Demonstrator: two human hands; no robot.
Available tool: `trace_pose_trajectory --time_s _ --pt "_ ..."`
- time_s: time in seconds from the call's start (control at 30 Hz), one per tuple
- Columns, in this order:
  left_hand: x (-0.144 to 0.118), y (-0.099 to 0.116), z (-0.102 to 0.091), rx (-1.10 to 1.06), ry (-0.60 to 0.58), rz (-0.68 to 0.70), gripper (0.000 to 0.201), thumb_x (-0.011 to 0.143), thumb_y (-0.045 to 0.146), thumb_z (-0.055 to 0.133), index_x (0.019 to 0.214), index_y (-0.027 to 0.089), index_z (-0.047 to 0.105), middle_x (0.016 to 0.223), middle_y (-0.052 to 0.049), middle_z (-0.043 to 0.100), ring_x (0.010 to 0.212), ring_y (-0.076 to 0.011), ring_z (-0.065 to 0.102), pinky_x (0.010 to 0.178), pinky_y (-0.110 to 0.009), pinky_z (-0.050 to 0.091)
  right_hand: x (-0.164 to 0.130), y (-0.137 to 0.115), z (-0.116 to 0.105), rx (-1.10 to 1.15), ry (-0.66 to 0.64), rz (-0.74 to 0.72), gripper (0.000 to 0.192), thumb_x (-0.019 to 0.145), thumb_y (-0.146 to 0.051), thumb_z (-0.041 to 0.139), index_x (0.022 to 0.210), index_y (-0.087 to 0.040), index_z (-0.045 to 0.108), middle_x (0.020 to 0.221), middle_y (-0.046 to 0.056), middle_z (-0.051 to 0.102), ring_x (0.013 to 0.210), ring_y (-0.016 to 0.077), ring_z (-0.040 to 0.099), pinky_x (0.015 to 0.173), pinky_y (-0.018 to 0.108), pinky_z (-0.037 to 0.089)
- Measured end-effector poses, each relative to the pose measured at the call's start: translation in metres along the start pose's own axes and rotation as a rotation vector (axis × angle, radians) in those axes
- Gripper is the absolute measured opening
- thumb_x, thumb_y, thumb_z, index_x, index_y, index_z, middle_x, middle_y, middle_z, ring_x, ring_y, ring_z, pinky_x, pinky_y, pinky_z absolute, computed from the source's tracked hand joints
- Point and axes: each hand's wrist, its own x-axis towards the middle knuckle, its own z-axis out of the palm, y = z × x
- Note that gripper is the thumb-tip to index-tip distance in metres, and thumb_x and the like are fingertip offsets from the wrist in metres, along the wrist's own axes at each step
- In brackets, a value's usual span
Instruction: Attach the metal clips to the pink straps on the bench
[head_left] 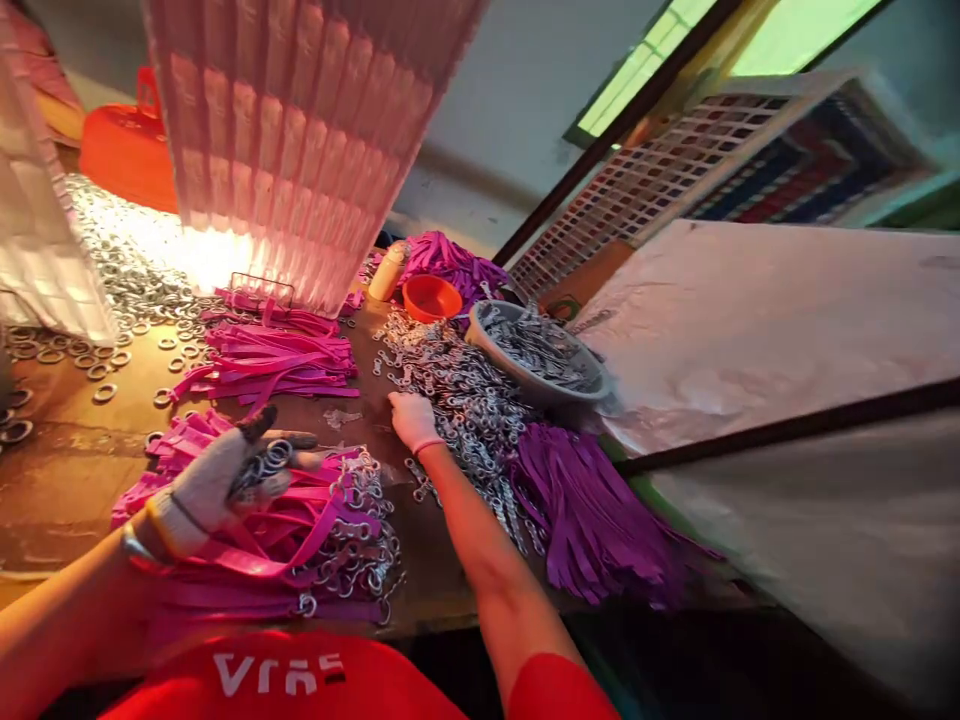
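Note:
My left hand [217, 480], in a white knit glove, is curled around several metal rings [262, 465] above a pile of pink straps with metal clasps [315, 540]. My right hand [411, 418], also gloved, reaches forward and rests at the near edge of a heap of metal clasps [450, 385] on the brown table [67, 470]. Purple straps [585, 500] fan out to the right of my right forearm. A second bundle of pink straps [277, 360] lies farther back.
A grey bowl [491, 345] full of metal clasps stands behind the heap, with a small orange bowl [431, 297] and a cream bottle [388, 270] beyond it. Loose metal rings [120, 270] cover the left of the table. A pink stacked block [300, 130] looms at the back. A plastic-covered board [750, 320] lies at right.

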Motion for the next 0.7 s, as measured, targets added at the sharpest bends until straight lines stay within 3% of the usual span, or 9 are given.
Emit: trace_pose_trajectory --time_s 0.1,0.23,0.33,0.47,0.57,0.63,0.7 --pt "-0.001 -0.005 0.003 0.031 -0.017 0.005 0.038 0.097 0.03 0.046 0.116 0.002 0.062 0.089 -0.021 0.073 0.033 -0.0073 0.043 0.024 -0.017 0.027 0.014 0.006 0.016 0.039 -0.014 0.022 0.031 0.097 -0.039 0.061 0.118 -0.015 0.064 0.121 0.009 0.064 0.11 0.0234 0.062 0.099 0.047 0.049" --pt "-0.009 -0.011 -0.005 0.16 0.08 0.068 0.031 0.084 0.013 0.059 0.115 0.009 0.062 0.083 -0.011 0.072 0.036 -0.0051 0.044 0.027 -0.013 0.025 0.004 0.009 0.028 0.184 0.004 -0.022 0.02 0.096 -0.031 0.061 0.105 -0.014 0.067 0.105 0.007 0.069 0.097 0.0191 0.065 0.091 0.038 0.05" --pt "-0.01 -0.02 -0.012 0.268 0.154 0.117 0.019 0.085 0.025 0.065 0.1 0.013 0.065 0.069 -0.004 0.068 0.035 -0.0045 0.042 0.03 -0.013 0.026 -0.017 -0.004 0.028 0.315 0.074 -0.088 0.018 0.095 -0.024 0.054 0.096 -0.013 0.068 0.1 0.009 0.071 0.095 0.0183 0.064 0.086 0.03 0.047" --pt "-0.009 -0.032 -0.017 0.388 0.151 0.207 0.034 0.087 0.044 0.064 0.072 0.013 0.063 0.05 0.002 0.053 0.034 -0.0037 0.036 0.032 -0.015 0.023 -0.064 -0.042 0.011 0.483 0.153 -0.211 0.029 0.099 -0.029 0.043 0.113 -0.014 0.063 0.1 0.007 0.071 0.088 0.016 0.064 0.078 0.026 0.047" --pt "-0.006 -0.037 -0.017 0.321 0.147 0.166 0.032 0.082 0.044 0.069 0.072 0.015 0.059 0.055 0.0 0.057 0.035 -0.0043 0.038 0.032 -0.015 0.022 -0.105 -0.075 -0.014 0.553 0.256 -0.429 0.03 0.101 -0.028 0.042 0.123 -0.018 0.059 0.105 0.006 0.069 0.091 0.0168 0.063 0.08 0.027 0.046" --pt "-0.001 -0.04 -0.017 0.27 0.152 0.123 0.029 0.082 0.041 0.07 0.073 0.016 0.057 0.056 0.001 0.057 0.036 -0.0055 0.041 0.033 -0.016 0.025 -0.127 -0.096 -0.029 0.433 0.35 -0.598 0.027 0.098 -0.024 0.049 0.122 -0.019 0.061 0.106 0.008 0.068 0.093 0.0198 0.06 0.08 0.029 0.043" --pt "0.004 -0.044 -0.019 0.258 0.153 0.105 0.027 0.084 0.038 0.068 0.072 0.017 0.056 0.052 0.003 0.051 0.038 -0.0066 0.043 0.035 -0.017 0.028 -0.141 -0.112 -0.04 0.234 0.347 -0.726 0.022 0.096 -0.02 0.054 0.115 -0.02 0.065 0.094 0.006 0.067 0.085 0.0197 0.057 0.073 0.029 0.039"
